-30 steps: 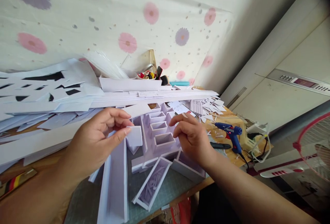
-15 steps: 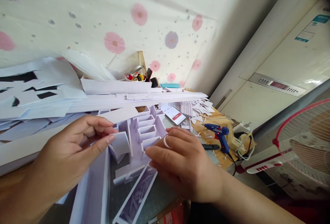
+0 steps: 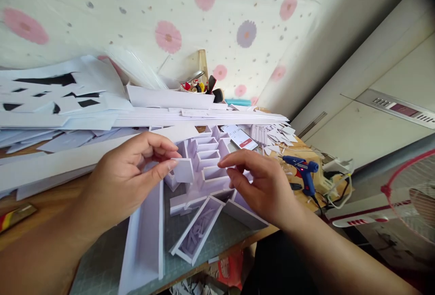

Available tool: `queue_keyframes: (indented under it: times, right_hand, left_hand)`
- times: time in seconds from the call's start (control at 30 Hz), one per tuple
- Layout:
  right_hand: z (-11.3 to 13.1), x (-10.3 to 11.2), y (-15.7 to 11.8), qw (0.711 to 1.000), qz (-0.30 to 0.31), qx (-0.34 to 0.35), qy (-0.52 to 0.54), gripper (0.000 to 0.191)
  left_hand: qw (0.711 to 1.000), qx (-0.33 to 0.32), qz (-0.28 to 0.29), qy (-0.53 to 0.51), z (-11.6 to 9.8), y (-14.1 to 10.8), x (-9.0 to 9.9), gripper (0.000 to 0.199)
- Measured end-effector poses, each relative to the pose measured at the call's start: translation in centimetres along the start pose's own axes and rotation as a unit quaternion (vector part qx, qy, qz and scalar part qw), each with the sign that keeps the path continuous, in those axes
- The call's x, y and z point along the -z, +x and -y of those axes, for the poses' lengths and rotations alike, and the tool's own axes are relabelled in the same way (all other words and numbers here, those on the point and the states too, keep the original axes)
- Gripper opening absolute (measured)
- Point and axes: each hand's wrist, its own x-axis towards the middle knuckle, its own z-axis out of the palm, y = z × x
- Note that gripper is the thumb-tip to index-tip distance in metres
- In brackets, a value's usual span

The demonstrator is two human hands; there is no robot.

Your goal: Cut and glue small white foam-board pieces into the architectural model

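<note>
The left hand (image 3: 131,179) still pinches the small white panel (image 3: 184,171) above the white compartments (image 3: 209,163). The right hand (image 3: 263,181), thumb and forefinger apart, now uncovers the slanted box (image 3: 245,215).

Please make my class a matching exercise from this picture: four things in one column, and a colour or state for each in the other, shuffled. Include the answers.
Column one
1. Left hand
2. Glue gun
3. Phone
4. Narrow open box with scraps

Column two
A. Lying flat, its lit screen showing a red patch
B. White, with small loose pieces inside
C. Pinching a small white piece between thumb and fingers
D. Blue, with a dark cord running from it

Right pairs
1-C, 2-D, 3-A, 4-B
</note>
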Motion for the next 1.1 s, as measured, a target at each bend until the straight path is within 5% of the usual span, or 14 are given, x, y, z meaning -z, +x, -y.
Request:
queue_keyframes:
  times: [0.13,0.37,0.6,0.83,0.93,1.1]
  right_hand:
    - [0.4,-0.2,0.2,0.972,-0.01,-0.115,0.204,0.003]
    - [1.1,0.7,0.0,0.95,0.011,-0.104,0.293,0.008]
    - [-0.2,1.8,-0.3,0.861,0.152,-0.18,0.451,0.029]
    - [-0.1,1.1,-0.5,0.815,0.121,-0.148,0.547,0.025]
    - [-0.3,0.9,-0.5,0.844,0.087,-0.115,0.516,0.017]
    - [0.0,1.3,0.3,0.961,0.059,-0.038,0.267,0.009]
  left_hand:
    - [1.0,-0.004,-0.011,-0.001,0.1,0.2,0.0,0.007]
    - [1.0,-0.002,-0.008,0.017,0.1,0.0,-0.1,0.01]
    - [0.999,-0.013,-0.022,0.022,-0.2,0.0,-0.1,0.006]
    - [0.998,0.001,-0.035,0.048,0.5,-0.1,-0.2,0.008]
    - [0.999,0.014,-0.042,0.026,0.4,-0.1,-0.3,0.009]
    - [0.999,-0.011,-0.023,0.032,0.1,-0.1,-0.2,0.009]
